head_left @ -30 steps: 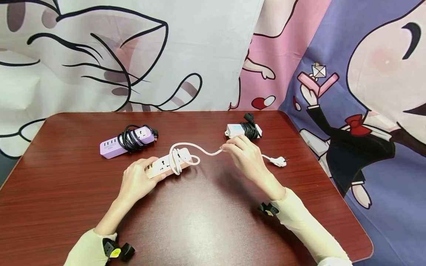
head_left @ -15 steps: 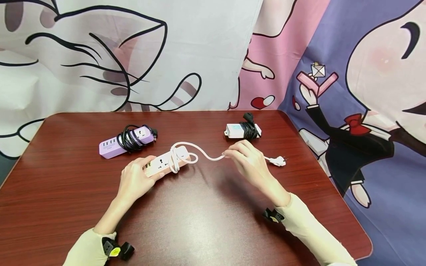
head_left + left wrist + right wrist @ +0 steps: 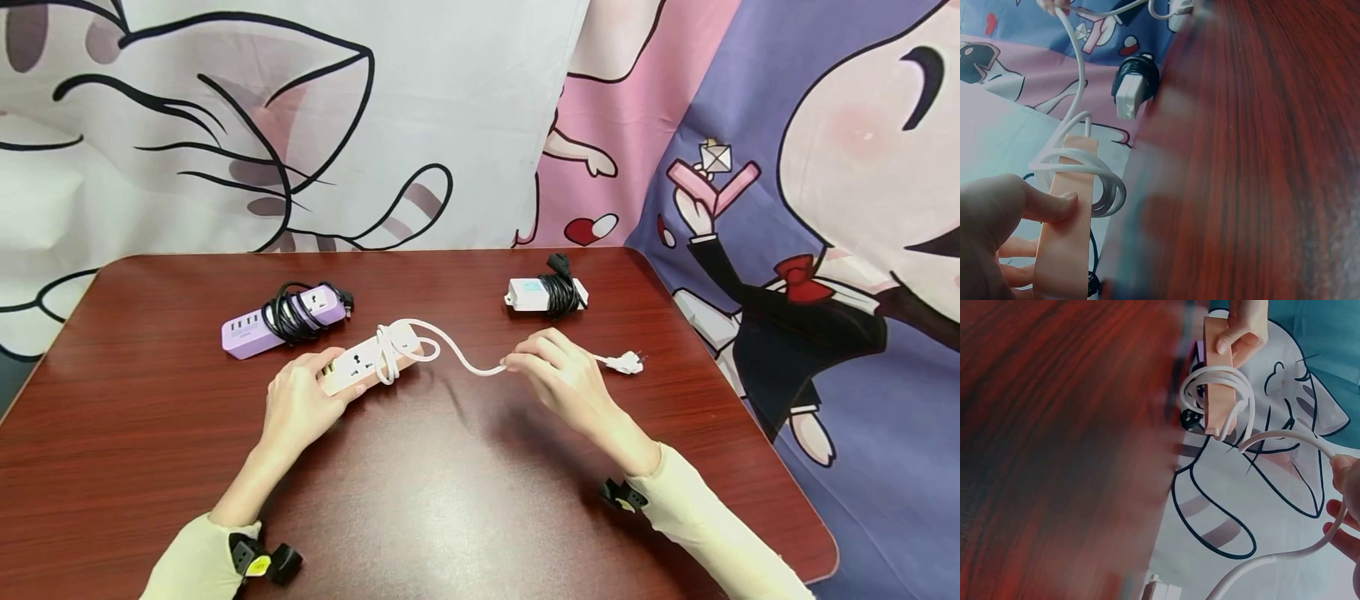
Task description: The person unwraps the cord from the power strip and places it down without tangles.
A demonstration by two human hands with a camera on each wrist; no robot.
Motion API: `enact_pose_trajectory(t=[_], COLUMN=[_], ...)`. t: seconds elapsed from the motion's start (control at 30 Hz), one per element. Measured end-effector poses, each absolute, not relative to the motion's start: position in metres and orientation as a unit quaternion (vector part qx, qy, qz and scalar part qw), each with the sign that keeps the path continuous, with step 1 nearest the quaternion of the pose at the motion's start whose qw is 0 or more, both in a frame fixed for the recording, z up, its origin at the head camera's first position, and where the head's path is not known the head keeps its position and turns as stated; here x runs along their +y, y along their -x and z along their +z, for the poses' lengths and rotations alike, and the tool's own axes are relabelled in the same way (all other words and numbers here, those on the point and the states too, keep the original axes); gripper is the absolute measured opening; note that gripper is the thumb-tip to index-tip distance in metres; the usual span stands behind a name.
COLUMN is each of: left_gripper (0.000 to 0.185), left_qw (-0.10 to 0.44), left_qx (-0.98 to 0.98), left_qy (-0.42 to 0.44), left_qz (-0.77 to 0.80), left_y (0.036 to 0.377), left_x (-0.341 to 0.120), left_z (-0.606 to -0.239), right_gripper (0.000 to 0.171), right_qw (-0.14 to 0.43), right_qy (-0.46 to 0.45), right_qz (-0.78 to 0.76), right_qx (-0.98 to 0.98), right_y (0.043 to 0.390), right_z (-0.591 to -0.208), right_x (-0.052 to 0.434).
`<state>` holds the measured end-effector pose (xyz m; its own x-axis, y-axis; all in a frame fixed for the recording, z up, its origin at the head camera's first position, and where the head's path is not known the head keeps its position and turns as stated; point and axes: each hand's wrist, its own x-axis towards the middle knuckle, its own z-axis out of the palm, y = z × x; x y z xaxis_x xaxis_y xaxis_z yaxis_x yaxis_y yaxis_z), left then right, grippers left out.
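My left hand (image 3: 303, 404) grips one end of a pale pink power strip (image 3: 354, 367), thumb along its side and fingers behind it. Loops of white cord (image 3: 1075, 167) wrap the strip's far end. From them the cord runs in a slack curve to my right hand (image 3: 562, 379), which pinches it between thumb and fingertips. Past that hand the cord ends in a white plug (image 3: 625, 362) at the right. In the right wrist view the strip (image 3: 1219, 406) shows its plain side, held above the tabletop, and the cord passes through the fingers (image 3: 1338, 534).
A purple power strip (image 3: 251, 335) wrapped in black cord lies at the back left of the brown table (image 3: 450, 500). At the back right lies a white power strip (image 3: 528, 295) with black cord around it. A cartoon-printed curtain (image 3: 480, 125) hangs behind the table.
My right hand has moved a little right and toward me, with the cord in its fingers. The left hand and the pink strip have shifted slightly left. The cord between the hands now sags lower.
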<state>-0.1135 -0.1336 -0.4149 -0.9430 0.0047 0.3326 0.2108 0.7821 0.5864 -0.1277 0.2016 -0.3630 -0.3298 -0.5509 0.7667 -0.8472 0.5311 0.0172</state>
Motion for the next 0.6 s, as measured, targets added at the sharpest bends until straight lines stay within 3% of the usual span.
enact_pose_trajectory(t=[0.6], left_gripper=[0.046], left_qw=[0.179], left_qx=[-0.927], left_qy=[0.051], left_qz=[-0.326], left_y=[0.117], left_x=[-0.138], left_z=[-0.417], right_gripper=[0.018], right_qw=[0.373], right_qy=[-0.471], right_qz=[0.18], right_qx=[-0.779], right_y=[0.112], right_z=[-0.363], right_x=[0.21])
